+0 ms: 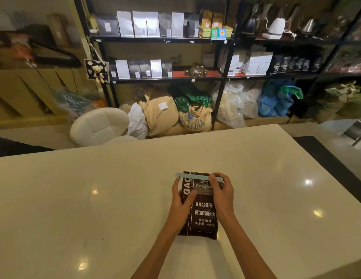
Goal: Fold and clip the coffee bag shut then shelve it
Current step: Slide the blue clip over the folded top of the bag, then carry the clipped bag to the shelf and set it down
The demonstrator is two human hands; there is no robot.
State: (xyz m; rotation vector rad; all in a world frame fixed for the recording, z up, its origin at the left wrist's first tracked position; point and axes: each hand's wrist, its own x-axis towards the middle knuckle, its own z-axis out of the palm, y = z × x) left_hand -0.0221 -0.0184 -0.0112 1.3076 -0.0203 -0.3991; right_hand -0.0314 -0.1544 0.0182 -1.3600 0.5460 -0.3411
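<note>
A dark brown coffee bag (202, 214) with white print lies flat on the white counter (95, 198) in front of me. A light blue clip (197, 176) runs across the bag's folded top edge. My left hand (182, 200) grips the bag's left side, thumb on its face. My right hand (222, 193) rests on the bag's upper right, with its fingertips pinching the right part of the clip. Black metal shelves (161, 39) stand behind the counter, holding rows of coffee bags.
A white padded stool (99, 126) stands beyond the counter's far left edge. Burlap and plastic sacks (193, 115) fill the floor under the shelves. Kettles (275, 27) stand on the upper right shelf. A dark strip (326, 158) borders the counter's right side.
</note>
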